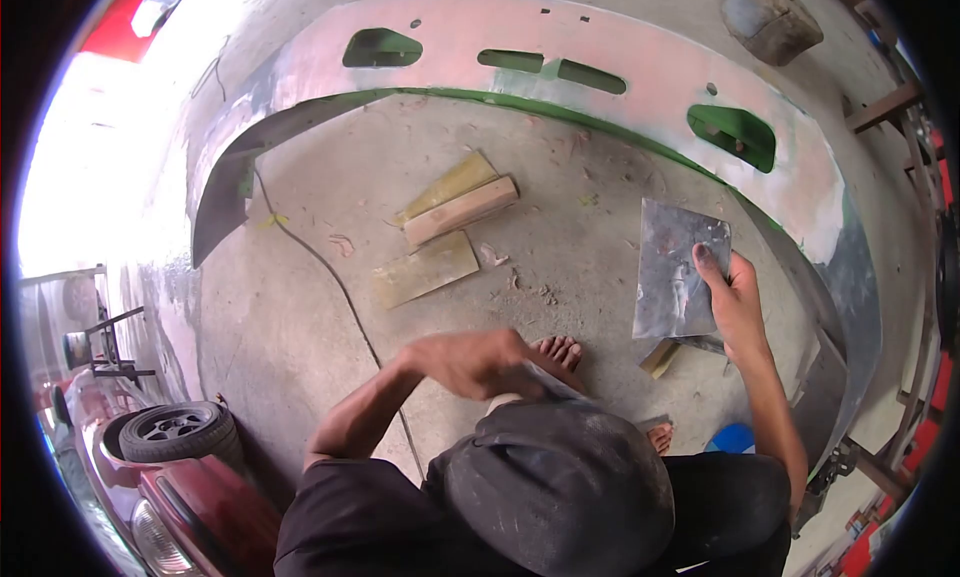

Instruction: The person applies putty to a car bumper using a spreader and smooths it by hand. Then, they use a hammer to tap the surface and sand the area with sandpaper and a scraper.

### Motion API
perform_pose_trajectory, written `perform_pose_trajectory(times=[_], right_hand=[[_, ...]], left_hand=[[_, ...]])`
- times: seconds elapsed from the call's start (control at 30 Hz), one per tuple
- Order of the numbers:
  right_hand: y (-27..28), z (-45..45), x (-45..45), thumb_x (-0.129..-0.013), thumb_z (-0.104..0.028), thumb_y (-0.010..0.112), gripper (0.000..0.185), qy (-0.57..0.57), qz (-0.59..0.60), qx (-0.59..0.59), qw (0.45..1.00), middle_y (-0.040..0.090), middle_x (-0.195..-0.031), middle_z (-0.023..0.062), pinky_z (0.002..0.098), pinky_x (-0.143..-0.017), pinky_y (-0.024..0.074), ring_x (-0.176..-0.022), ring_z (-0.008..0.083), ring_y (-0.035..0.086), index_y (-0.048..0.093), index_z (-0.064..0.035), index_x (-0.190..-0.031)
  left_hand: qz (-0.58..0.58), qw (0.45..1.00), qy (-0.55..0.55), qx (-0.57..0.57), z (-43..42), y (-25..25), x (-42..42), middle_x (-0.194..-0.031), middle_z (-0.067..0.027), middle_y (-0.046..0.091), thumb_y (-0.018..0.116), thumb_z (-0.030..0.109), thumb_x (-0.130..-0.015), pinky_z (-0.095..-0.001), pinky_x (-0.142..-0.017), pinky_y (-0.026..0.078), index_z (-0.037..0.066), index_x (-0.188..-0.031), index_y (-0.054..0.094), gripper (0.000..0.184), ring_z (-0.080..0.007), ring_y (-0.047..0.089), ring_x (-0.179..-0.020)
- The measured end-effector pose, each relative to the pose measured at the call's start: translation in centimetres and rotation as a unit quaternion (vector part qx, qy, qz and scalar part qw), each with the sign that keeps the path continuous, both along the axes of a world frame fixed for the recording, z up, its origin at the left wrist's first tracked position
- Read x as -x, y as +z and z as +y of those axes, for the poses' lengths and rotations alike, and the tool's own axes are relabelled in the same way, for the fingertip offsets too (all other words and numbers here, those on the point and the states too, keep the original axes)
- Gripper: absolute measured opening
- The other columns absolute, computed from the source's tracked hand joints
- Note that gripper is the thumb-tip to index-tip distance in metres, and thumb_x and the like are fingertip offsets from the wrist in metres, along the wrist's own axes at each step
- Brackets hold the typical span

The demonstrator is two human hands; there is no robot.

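Observation:
My right hand point(735, 302) grips a flat grey plate point(668, 277) by its right edge, thumb across its smeared face. The plate is upright in view, right of my feet. In front of my dark cap point(560, 477), my left hand point(465, 364) is curled closed close to my head. Its fingertips are hidden, and a bit of greyish cloth shows beside it. Beyond both hands curves a car bumper point(640, 47), pinkish and grey with green edges and several cut-out openings.
Wooden pieces point(460, 209) and a yellowish board point(428, 269) lie on the concrete floor among scraps. A dark cable point(335, 277) crosses the floor. At lower left are a wheel point(175, 429) and a red car part point(205, 507). A stump-like block point(768, 19) stands at upper right.

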State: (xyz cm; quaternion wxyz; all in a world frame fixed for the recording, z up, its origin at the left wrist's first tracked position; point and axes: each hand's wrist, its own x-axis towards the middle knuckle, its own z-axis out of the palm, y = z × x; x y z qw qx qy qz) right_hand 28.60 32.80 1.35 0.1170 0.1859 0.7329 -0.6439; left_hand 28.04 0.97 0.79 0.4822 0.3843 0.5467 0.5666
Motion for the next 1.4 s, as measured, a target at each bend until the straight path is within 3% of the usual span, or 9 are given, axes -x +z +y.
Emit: perform_pose_trajectory(times=[0.17, 0.33, 0.4, 0.5, 0.53, 0.57, 0.7, 1.03, 1.4], right_hand=[[-1.2, -0.1, -0.5, -0.099, -0.036, 0.061, 0.036, 0.003, -0.020, 0.004, 1.000, 0.060, -0.078, -0.0047, 0.0223, -0.064, 0.0408, -0.071, 0.0026, 0.049, 0.067, -0.0003, -0.097], [-1.8, 0.3, -0.7, -0.099, -0.035, 0.061, 0.033, 0.005, -0.037, 0.004, 0.999, 0.057, -0.078, -0.0058, 0.0229, -0.063, 0.0395, -0.070, 0.0025, 0.046, 0.065, -0.0019, -0.093], [-1.9, 0.0, -0.7, -0.099, -0.034, 0.061, 0.032, -0.014, -0.033, 0.010, 0.999, 0.056, -0.078, -0.0061, 0.0230, -0.062, 0.0387, -0.070, 0.0025, 0.045, 0.064, -0.0027, -0.091], [-2.1, 0.1, -0.1, -0.099, -0.034, 0.061, 0.032, -0.017, -0.028, 0.007, 0.999, 0.056, -0.078, -0.0061, 0.0230, -0.062, 0.0387, -0.069, 0.0028, 0.045, 0.064, -0.0033, -0.090], [-1.9, -0.1, 0.2, -0.099, -0.033, 0.061, 0.032, -0.013, -0.024, 0.010, 1.000, 0.057, -0.078, -0.0058, 0.0231, -0.063, 0.0394, -0.070, 0.0030, 0.046, 0.064, -0.0030, -0.091], [-1.7, -0.4, 0.5, -0.099, -0.033, 0.061, 0.032, -0.008, -0.022, 0.012, 1.000, 0.058, -0.079, -0.0055, 0.0232, -0.064, 0.0400, -0.071, 0.0031, 0.047, 0.064, -0.0027, -0.092], [-0.6, -1.1, 0.3, -0.099, -0.034, 0.061, 0.033, 0.012, -0.025, 0.023, 0.999, 0.061, -0.082, -0.0043, 0.0236, -0.067, 0.0420, -0.074, 0.0039, 0.051, 0.065, -0.0013, -0.096], [0.6, 1.8, -2.2, -0.099, -0.037, 0.060, 0.035, -0.069, -0.010, 0.005, 0.998, 0.065, -0.086, -0.0026, 0.0233, -0.071, 0.0440, -0.077, 0.0038, 0.054, 0.067, -0.0024, -0.100], [1.1, 1.1, -0.4, -0.100, -0.036, 0.060, 0.034, -0.074, -0.005, -0.001, 0.997, 0.065, -0.085, -0.0019, 0.0231, -0.066, 0.0463, -0.072, 0.0043, 0.057, 0.066, -0.0030, -0.100]], left_hand=[[0.137, 0.990, 0.003, 0.039, -3.4, 0.8, -1.4, -0.108, -0.0221, 0.068, 0.057, 0.002, -0.089, -0.0412, -0.075, 0.053, -0.001, -0.130, 0.058, 0.041, -0.0374, 0.067, -0.086], [0.167, 0.973, -0.036, 0.157, -11.3, 2.4, -3.0, -0.069, -0.0130, 0.060, 0.077, 0.022, -0.082, -0.0330, -0.058, 0.049, -0.001, -0.100, 0.063, 0.033, -0.0310, 0.056, -0.057], [0.150, 0.988, 0.029, 0.030, -17.9, -0.5, -3.0, -0.070, -0.0085, 0.060, 0.074, 0.026, -0.086, -0.0331, -0.055, 0.044, 0.001, -0.094, 0.063, 0.028, -0.0243, 0.055, -0.057], [0.161, 0.901, 0.278, 0.291, -19.2, 5.1, 1.9, -0.072, -0.0036, 0.060, 0.070, 0.029, -0.093, -0.0331, -0.053, 0.040, 0.004, -0.086, 0.065, 0.027, -0.0173, 0.054, -0.061], [0.237, 0.864, 0.374, 0.239, -18.6, 4.8, 3.9, -0.068, -0.0021, 0.057, 0.074, 0.028, -0.090, -0.0317, -0.052, 0.040, 0.004, -0.079, 0.065, 0.027, -0.0136, 0.051, -0.059], [0.302, 0.791, 0.401, 0.350, -19.8, 3.9, 6.6, -0.067, -0.0006, 0.057, 0.075, 0.028, -0.090, -0.0299, -0.053, 0.040, 0.002, -0.082, 0.066, 0.028, -0.0095, 0.051, -0.060], [0.335, 0.749, 0.441, 0.363, -13.5, 7.9, 15.1, -0.071, 0.0010, 0.062, 0.070, 0.027, -0.091, -0.0262, -0.056, 0.043, -0.003, -0.097, 0.068, 0.030, -0.0054, 0.054, -0.065], [0.033, 0.855, 0.494, 0.156, -13.9, 3.1, 25.0, -0.091, -0.0035, 0.070, 0.073, 0.019, -0.089, -0.0258, -0.071, 0.052, -0.001, -0.108, 0.068, 0.027, -0.0094, 0.064, -0.076], [0.107, 0.778, 0.602, 0.141, -16.6, -1.7, 24.9, -0.100, -0.0049, 0.067, 0.073, 0.016, -0.089, -0.0274, -0.078, 0.052, 0.001, -0.117, 0.062, 0.033, -0.0119, 0.063, -0.087]])
